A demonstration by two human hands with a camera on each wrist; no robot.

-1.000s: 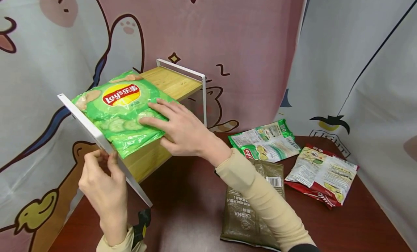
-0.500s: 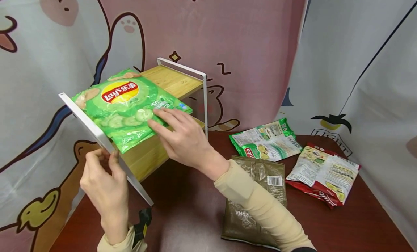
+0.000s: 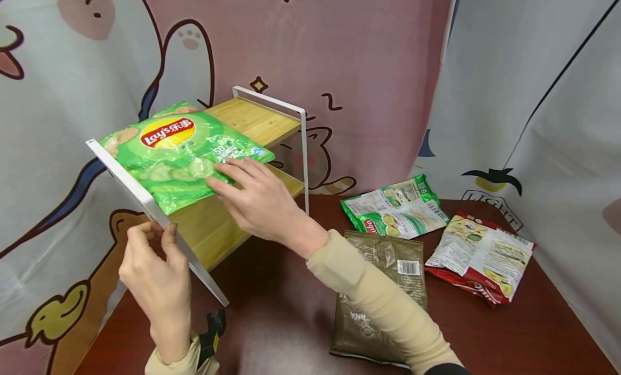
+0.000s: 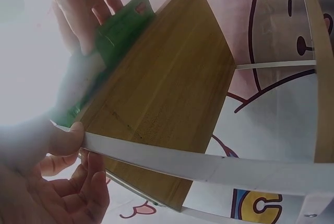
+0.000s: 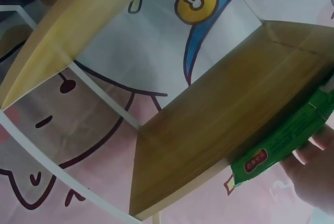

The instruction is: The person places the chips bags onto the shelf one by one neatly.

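Observation:
A green Lay's chip bag (image 3: 167,159) lies on the upper wooden board (image 3: 252,122) of a two-tier rack, its near edge at the board's front. My right hand (image 3: 259,200) rests its extended fingers on the bag's near right part; the left wrist view shows this right hand (image 4: 86,4) at the bag's edge. My left hand (image 3: 157,272) pinches the rack's white metal frame (image 3: 128,183) near the front left. In the left wrist view, its thumb (image 4: 68,139) lies against the white bar, the other fingers curled behind.
On the dark red table (image 3: 281,321) right of the rack lie a brown chip bag (image 3: 359,326), a green and white bag (image 3: 398,208) and a red and white bag (image 3: 485,256). A printed cartoon curtain (image 3: 368,68) hangs close behind the rack.
The chip bag has slid left and farther back on the upper board, with my right hand moving along. My left hand keeps its hold on the frame.

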